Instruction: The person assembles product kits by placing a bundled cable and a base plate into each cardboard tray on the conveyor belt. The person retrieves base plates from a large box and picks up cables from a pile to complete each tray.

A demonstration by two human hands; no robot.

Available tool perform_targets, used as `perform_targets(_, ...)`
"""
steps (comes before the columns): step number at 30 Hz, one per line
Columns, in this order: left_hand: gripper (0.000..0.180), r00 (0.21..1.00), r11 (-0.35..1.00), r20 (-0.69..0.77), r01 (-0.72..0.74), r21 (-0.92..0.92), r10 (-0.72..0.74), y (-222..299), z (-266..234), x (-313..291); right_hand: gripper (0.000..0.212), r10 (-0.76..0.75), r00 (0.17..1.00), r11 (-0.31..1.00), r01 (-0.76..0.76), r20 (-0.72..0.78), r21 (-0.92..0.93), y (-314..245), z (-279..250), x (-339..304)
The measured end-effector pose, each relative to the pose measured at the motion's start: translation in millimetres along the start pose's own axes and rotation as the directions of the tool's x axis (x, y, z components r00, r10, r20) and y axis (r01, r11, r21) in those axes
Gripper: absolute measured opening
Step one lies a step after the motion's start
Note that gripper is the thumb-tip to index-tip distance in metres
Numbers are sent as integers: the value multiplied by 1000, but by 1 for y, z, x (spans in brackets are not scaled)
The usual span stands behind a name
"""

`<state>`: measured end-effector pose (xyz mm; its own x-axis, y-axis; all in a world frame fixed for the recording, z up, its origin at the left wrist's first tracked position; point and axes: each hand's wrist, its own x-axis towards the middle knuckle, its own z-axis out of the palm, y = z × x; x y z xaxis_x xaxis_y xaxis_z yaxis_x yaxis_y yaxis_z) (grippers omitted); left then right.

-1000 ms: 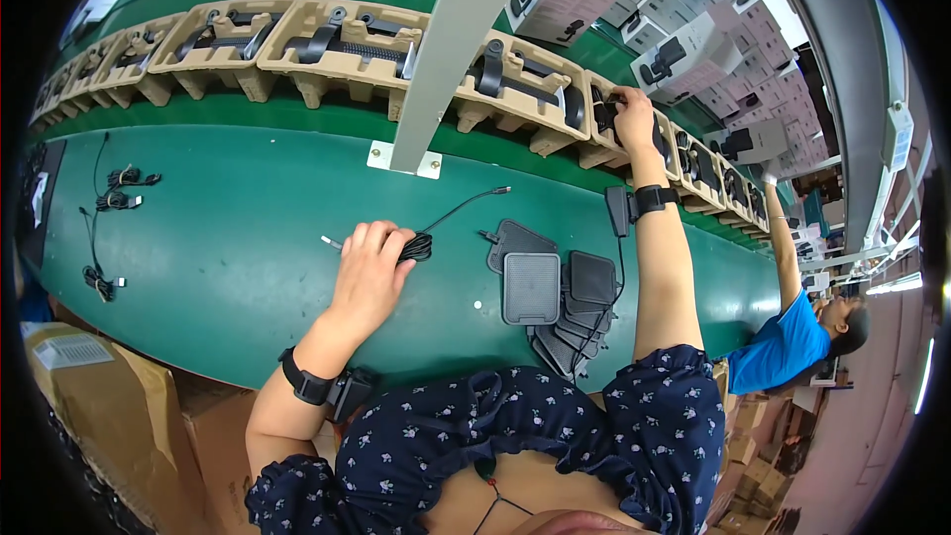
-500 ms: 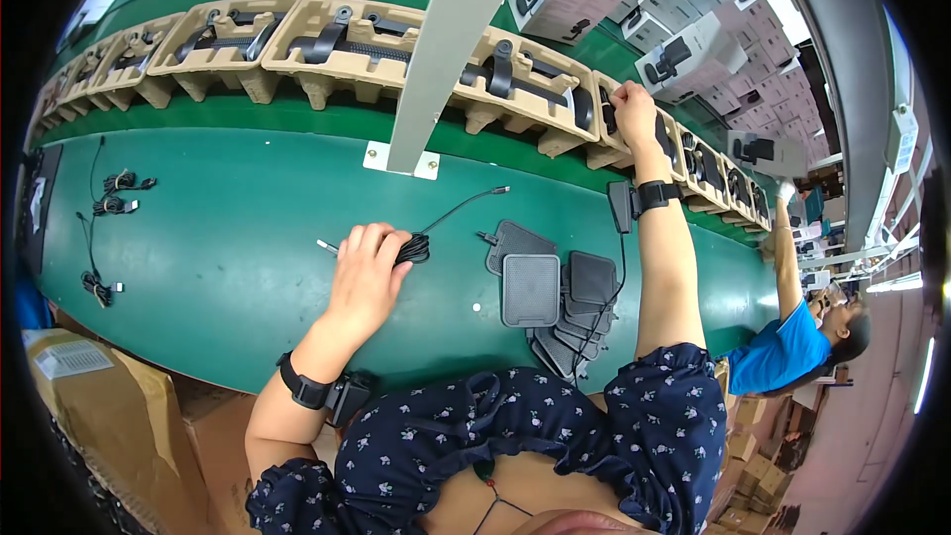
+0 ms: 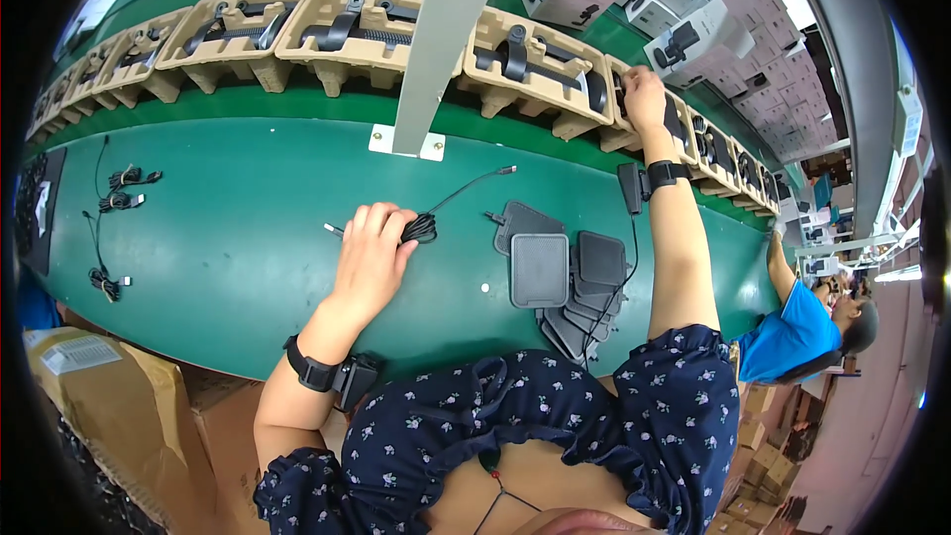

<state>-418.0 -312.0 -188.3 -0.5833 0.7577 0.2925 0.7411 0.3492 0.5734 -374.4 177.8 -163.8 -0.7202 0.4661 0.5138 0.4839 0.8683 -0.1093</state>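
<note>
My left hand [image 3: 371, 256] rests on the green bench with its fingers curled over a black coiled cable [image 3: 421, 228]. One plug end of that cable stretches to the right, and a light-coloured end pokes out beside my fingers. Farther off, my right hand [image 3: 645, 101] reaches into a brown moulded pulp tray [image 3: 616, 133] in the row behind the bench. Its fingers are bent together down inside the tray, and what they grip is hidden. Between my arms lies a pile of flat dark mesh-faced pads [image 3: 541, 270].
Several bundled cables [image 3: 121, 200] lie at the left. A grey metal post [image 3: 426, 69] rises from the bench's far edge, in front of trays holding black parts. White boxes [image 3: 684, 45] are stacked far right. A co-worker in blue [image 3: 797, 337] sits along the right.
The whole view has shifted slightly. My left hand stays on the coiled cable, and my right hand is still in the same tray, its fingers a little lower inside it.
</note>
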Motion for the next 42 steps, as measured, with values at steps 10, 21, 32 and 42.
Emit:
perform_targets(10,37,999,999,-42,-9,38,10,-10,6,-4,58,-318,722,940,325,615,104,-156,-144,-112)
perform_targets(21,37,1000,996,-17,3,87,-1,-10,6,-4,57,-525,523,821,519,671,237,-168,-129,-174)
perform_targets(32,32,999,998,-47,-13,68,17,-9,3,-6,18,9,983,837,92,-182,539,-101,-111,-27)
perform_targets(42,30,1000,998,-14,11,58,-10,-9,1,-5,19,-132,973,951,179,-189,254,-84,-31,32)
